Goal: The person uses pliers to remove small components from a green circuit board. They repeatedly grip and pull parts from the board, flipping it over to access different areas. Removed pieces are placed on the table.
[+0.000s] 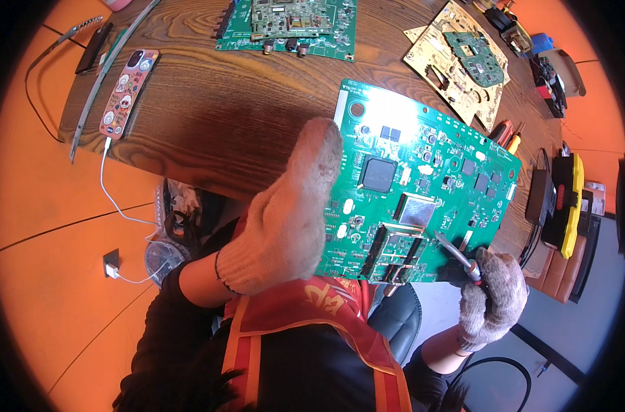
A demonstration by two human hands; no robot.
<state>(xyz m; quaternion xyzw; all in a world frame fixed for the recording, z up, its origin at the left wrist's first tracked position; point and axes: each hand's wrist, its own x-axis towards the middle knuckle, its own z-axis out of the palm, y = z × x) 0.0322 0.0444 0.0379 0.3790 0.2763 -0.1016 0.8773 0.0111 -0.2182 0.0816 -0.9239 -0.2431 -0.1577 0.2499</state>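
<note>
A large green circuit board [422,182] is held up tilted in front of me, its chips and metal shield cans facing me. My left hand [285,213], in a pale work glove, is closed on the board's left edge, with some of its fingers hidden. My right hand [494,292], gloved too, is closed around a screwdriver [456,254] with a metal shaft and a bit of red at the handle. The tip lies over the board's lower part, right of a square silver can [415,210]; whether it touches cannot be made out.
On the wooden table [202,103] lie another green board [292,27], tan boards [443,62] with a small green one on top, and a phone [129,95] on a white cable. Red and yellow tool handles [508,136] lie behind my board. A yellow-and-black case [566,206] stands right.
</note>
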